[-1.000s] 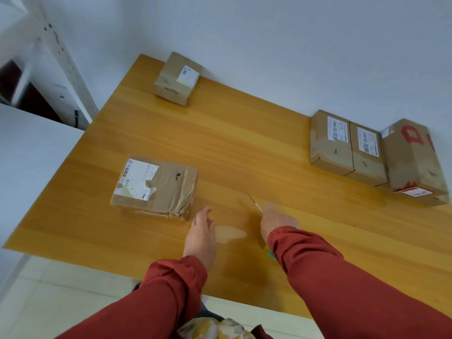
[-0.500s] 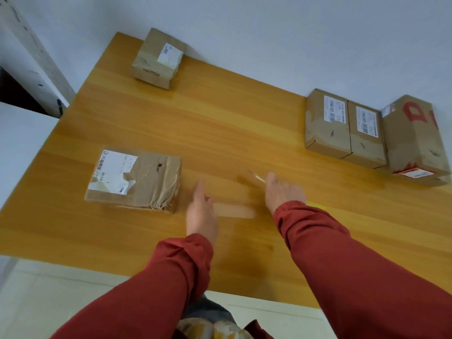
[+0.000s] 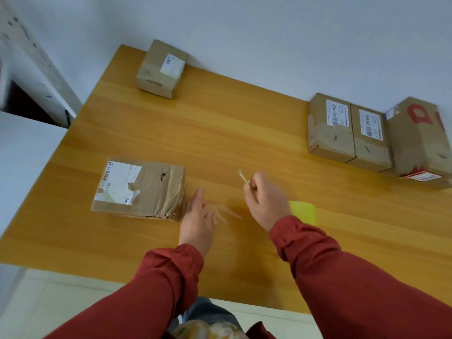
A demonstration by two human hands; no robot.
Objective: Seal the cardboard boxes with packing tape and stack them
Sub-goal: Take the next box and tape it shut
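Starting at the left of the frame, five cardboard boxes are counted on one wooden table (image 3: 244,133), and two of them are met first. One flat box (image 3: 139,189) with a torn white label (image 3: 119,182) is seen lying at centre left, its right end wrapped in wrinkled brown tape. One small box (image 3: 160,69) is set at the upper left, at the table's far corner by the wall (image 3: 269,33), well apart from the flat one.

Next, the left hand (image 3: 198,221) is found just beside the flat box's right end, with its fingers stretched out and loosely spread. They are smeared by motion, so contact with the box cannot be told. Pale streaks (image 3: 227,212) are seen on the wood between the two hands, too blurred to be named.

At centre, the right hand (image 3: 265,199) is held curled, and one thin pale strip (image 3: 242,177) is pinched in its fingers, its free end pointing up and left. One yellow object (image 3: 303,211) is glimpsed just right of that wrist, partly hidden. Two red sleeves (image 3: 342,277) are counted.

At the right, three boxes are lined up touching along the wall: a first labelled box (image 3: 330,128), a second labelled box (image 3: 370,138), and one red-printed box (image 3: 420,140) at the frame's edge.
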